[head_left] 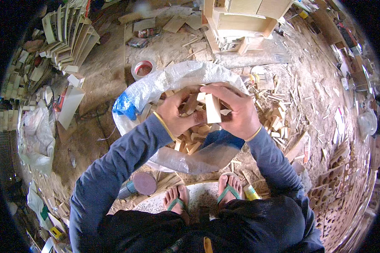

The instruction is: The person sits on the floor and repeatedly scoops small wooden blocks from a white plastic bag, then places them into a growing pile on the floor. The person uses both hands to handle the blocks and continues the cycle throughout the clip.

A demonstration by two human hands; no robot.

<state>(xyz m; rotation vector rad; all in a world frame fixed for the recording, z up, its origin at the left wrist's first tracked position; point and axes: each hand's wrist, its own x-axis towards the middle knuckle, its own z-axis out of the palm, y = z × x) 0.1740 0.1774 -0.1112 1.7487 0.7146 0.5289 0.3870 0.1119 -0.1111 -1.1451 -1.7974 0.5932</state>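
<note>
Over an open white sack (pixel 179 74) with blue patches, a small pale wooden block (pixel 213 109) is held between my hands, with another small wood piece (pixel 201 98) against it. My right hand (pixel 240 110) is closed around the block's right side, its fingers reaching over the far end. From the left, my left hand (pixel 177 113) closes in with curved fingers, its thumb tip pressed to the block's left side. Inside the sack lie several wood offcuts (pixel 194 147), partly hidden by my hands and the sack's folded rim.
Offcuts (pixel 278 122) litter the floor right of the sack. A tape roll (pixel 142 69) lies beyond its left rim, and a wooden cabinet (pixel 240 21) stands farther off. Near my sandalled feet is a round-ended tool (pixel 144 183). Wooden slats (pixel 69 38) are stacked far left.
</note>
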